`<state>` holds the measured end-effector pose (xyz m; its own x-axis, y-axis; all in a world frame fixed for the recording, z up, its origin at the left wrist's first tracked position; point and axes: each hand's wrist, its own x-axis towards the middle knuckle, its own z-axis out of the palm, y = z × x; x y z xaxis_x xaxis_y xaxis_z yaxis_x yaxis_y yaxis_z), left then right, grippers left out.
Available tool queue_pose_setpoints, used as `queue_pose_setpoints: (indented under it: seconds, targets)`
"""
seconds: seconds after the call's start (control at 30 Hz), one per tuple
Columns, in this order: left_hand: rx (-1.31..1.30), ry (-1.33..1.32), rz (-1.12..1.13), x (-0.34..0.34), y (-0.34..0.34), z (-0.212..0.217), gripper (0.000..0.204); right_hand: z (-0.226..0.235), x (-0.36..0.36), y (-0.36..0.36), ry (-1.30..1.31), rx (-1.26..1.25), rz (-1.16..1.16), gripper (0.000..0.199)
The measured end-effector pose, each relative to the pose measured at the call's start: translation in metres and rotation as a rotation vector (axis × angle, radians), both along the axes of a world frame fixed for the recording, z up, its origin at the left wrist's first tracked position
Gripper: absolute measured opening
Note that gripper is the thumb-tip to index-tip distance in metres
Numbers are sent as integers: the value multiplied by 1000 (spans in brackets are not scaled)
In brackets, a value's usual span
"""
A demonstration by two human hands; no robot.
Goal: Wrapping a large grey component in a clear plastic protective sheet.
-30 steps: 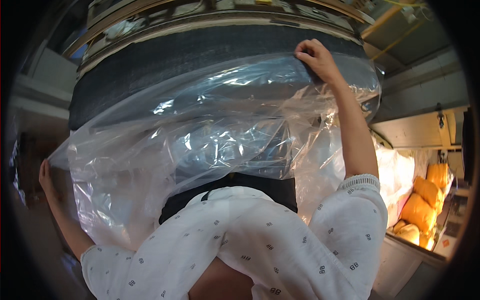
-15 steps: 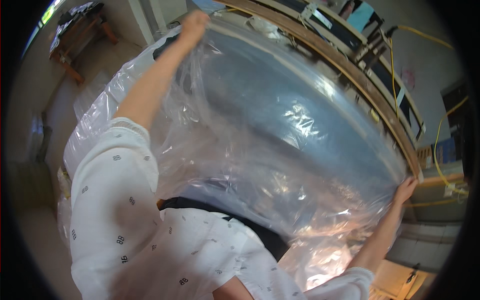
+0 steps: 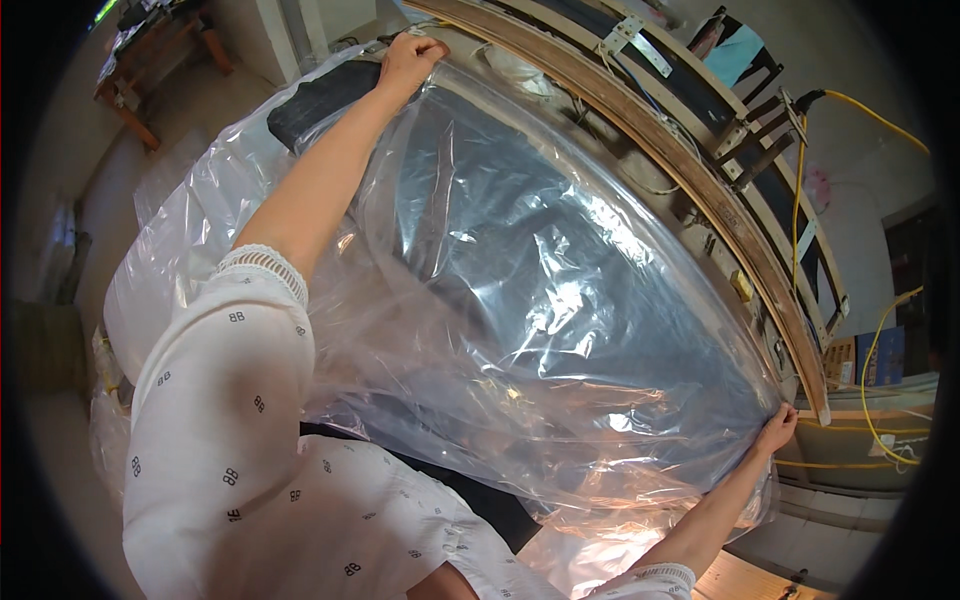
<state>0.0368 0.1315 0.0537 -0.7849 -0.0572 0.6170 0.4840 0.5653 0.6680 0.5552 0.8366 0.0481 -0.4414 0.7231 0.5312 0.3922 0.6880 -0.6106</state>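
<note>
A large clear plastic sheet (image 3: 470, 330) spreads in front of me, creased and shiny with reflections. At the far left, my left hand (image 3: 408, 68) pinches its far edge. My right hand (image 3: 776, 430) is closed on the same edge at the right, so the edge runs taut between the two hands. A dark, smooth surface shows through the plastic. Beside my left forearm lies a black piece of material (image 3: 320, 100), partly beneath the sheet. The sheet's near part hangs in loose folds against my body and past my right forearm.
Just beyond the sheet's edge, a long wooden rail (image 3: 690, 170) with metal brackets and a dark belt-like strip crosses the view. A yellow cable (image 3: 868, 370) hangs at the right, near a blue box (image 3: 884, 355). A wooden table (image 3: 165, 50) stands at the far left.
Both hands have come nearer to me with the sheet's edge, the right one also moving left. More of the black piece shows by the left forearm, and the sheet's creases have shifted.
</note>
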Motion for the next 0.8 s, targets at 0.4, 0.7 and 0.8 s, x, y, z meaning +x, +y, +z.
queue_pose_setpoints:
  seconds: [0.4, 0.7, 0.8]
  targets:
    - [134, -103, 250, -7, -15, -4, 30, 2, -6, 11, -63, 140, -260, 32]
    - [265, 86, 298, -9, -24, 0, 21, 22, 7, -17, -66, 169, -203, 29]
    - [-191, -52, 285, -55, -118, -13, 38, 10, -34, -12, -261, 385, -361, 33]
